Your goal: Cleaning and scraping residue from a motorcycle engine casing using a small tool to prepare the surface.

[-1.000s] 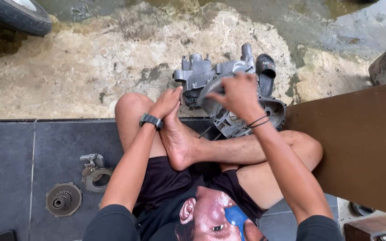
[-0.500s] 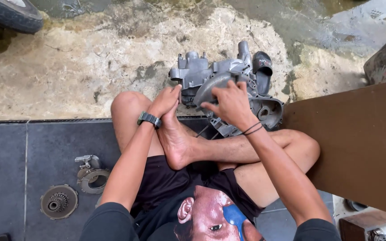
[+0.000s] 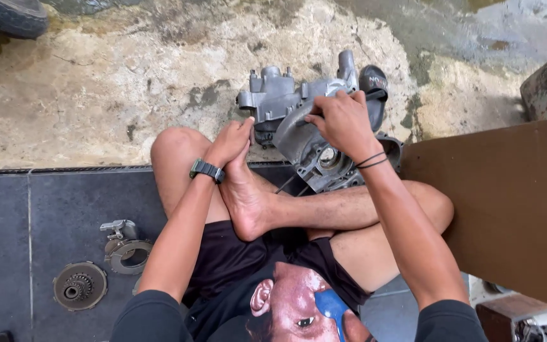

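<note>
From the head camera, the right hand [image 3: 344, 121] grips the upper edge of a grey engine crankcase [image 3: 311, 130] lying on the ground just beyond the crossed legs. The left hand [image 3: 230, 140] rests closed against the toes of a bare foot [image 3: 248, 196], touching the casing's left side. A clutch disc [image 3: 80, 285] and metal ring [image 3: 125, 252] lie on dark tiles [image 3: 7, 228] left of the left arm.

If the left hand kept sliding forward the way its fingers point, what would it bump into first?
Most likely the grey metal engine casing: the left hand lies along the person's foot, fingertips aimed up toward the casing's near edge. Depth is hard to judge, so it may already be touching.
</note>
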